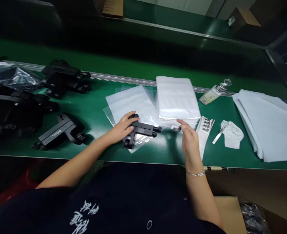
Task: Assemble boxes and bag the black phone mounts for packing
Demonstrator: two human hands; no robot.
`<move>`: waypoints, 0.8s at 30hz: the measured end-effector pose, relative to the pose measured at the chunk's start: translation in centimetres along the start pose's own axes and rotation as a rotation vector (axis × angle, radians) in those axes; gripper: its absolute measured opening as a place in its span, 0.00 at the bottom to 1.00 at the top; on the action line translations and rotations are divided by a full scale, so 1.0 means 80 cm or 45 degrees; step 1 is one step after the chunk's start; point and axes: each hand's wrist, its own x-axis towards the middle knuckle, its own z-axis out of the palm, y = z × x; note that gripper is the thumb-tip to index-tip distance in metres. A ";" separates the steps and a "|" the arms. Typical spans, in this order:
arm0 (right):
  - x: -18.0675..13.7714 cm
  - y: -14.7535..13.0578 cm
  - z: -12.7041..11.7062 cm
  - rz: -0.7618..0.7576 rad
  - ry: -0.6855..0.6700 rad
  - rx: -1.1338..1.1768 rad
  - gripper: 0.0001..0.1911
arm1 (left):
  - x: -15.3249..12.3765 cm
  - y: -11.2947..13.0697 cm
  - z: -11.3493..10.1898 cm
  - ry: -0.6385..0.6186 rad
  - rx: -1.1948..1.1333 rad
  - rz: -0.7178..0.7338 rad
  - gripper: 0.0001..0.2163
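My left hand [122,129] grips the left end of a black T-shaped plastic device [144,128], its fingers over the top. The device rests on clear plastic bags [130,100] with white sheets in or under them. To the right, my right hand [190,138] pinches a small grey-and-white piece [175,128], which looks like a label; blur hides its detail. Beside that hand lies a strip of printed labels [204,128]. A thick stack of white plastic bags [177,99] sits just beyond both hands.
Another black device with BOSCH-like lettering [60,131] lies at the left, near several more black devices [65,78]. Right of the label strip are a crumpled white cloth [233,135], a clear bottle [213,94] and a pile of white sheets [270,125]. The green bench's front edge [158,161] runs before me.
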 end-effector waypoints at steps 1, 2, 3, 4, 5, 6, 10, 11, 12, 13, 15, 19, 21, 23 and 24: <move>-0.008 -0.005 0.022 0.028 -0.101 0.014 0.12 | -0.005 0.005 0.010 0.013 0.021 -0.016 0.20; -0.014 -0.009 0.042 0.030 -0.175 -0.019 0.12 | -0.009 0.014 0.022 0.043 0.049 -0.030 0.20; -0.019 -0.013 0.060 0.020 -0.224 -0.081 0.11 | -0.013 0.024 0.033 0.078 0.073 -0.043 0.20; -0.022 -0.016 0.074 0.009 -0.250 -0.155 0.11 | -0.016 0.035 0.044 0.101 0.086 -0.057 0.21; -0.024 -0.017 0.085 0.000 -0.259 -0.226 0.11 | -0.019 0.046 0.052 0.118 0.086 -0.071 0.21; -0.025 -0.018 0.093 -0.001 -0.257 -0.285 0.11 | -0.021 0.054 0.058 0.134 0.080 -0.086 0.21; -0.026 -0.015 0.102 0.036 -0.260 -0.387 0.11 | -0.024 0.066 0.063 0.143 0.042 -0.112 0.20; -0.026 -0.014 0.101 0.044 -0.267 -0.396 0.12 | -0.024 0.065 0.063 0.139 0.037 -0.112 0.20; -0.027 -0.013 0.101 0.050 -0.271 -0.407 0.12 | -0.024 0.064 0.062 0.138 0.033 -0.109 0.21; -0.027 -0.013 0.100 0.054 -0.271 -0.418 0.11 | -0.024 0.063 0.062 0.142 0.029 -0.106 0.21; -0.027 -0.013 0.100 0.061 -0.275 -0.432 0.11 | -0.024 0.061 0.062 0.159 0.023 -0.096 0.21; -0.027 -0.014 0.099 0.079 -0.307 -0.422 0.11 | -0.024 0.061 0.064 0.187 0.012 -0.076 0.21; -0.026 -0.014 0.099 0.088 -0.316 -0.423 0.11 | -0.024 0.061 0.065 0.189 0.008 -0.076 0.21; -0.026 -0.013 0.099 0.090 -0.318 -0.423 0.11 | -0.025 0.060 0.065 0.186 0.009 -0.077 0.21; -0.026 -0.013 0.098 0.089 -0.318 -0.422 0.10 | -0.025 0.060 0.065 0.183 0.012 -0.077 0.21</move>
